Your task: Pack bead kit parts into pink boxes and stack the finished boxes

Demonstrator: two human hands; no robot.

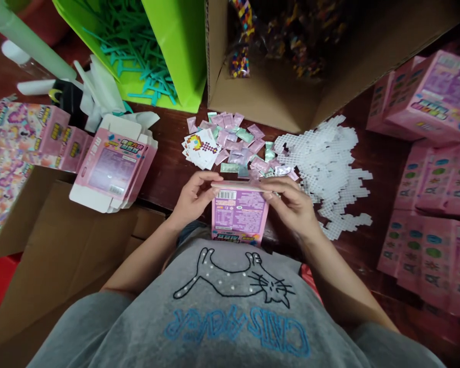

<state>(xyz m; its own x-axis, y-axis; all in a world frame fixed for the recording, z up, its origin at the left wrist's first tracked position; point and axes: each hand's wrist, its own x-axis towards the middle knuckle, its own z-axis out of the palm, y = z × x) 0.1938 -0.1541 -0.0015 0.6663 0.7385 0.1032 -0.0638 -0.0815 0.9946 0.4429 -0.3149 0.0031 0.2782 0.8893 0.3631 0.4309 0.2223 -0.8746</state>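
A pink and purple box stands between my hands, close to my shirt, with its printed, barcoded side facing up toward me. My left hand pinches the box's upper left corner between thumb and fingers. On the upper right corner, my right hand has its thumb and fingers closed. Just beyond the box lie many small pink and green packets and a little stack of printed cards. White grid sheets are heaped to the right of the packets. The inside of the box is hidden.
Flattened pink cartons lie at the left, near patterned boxes and a brown carton. A green bag of teal pieces and a cardboard box with beads stand behind. Pink boxes are stacked right.
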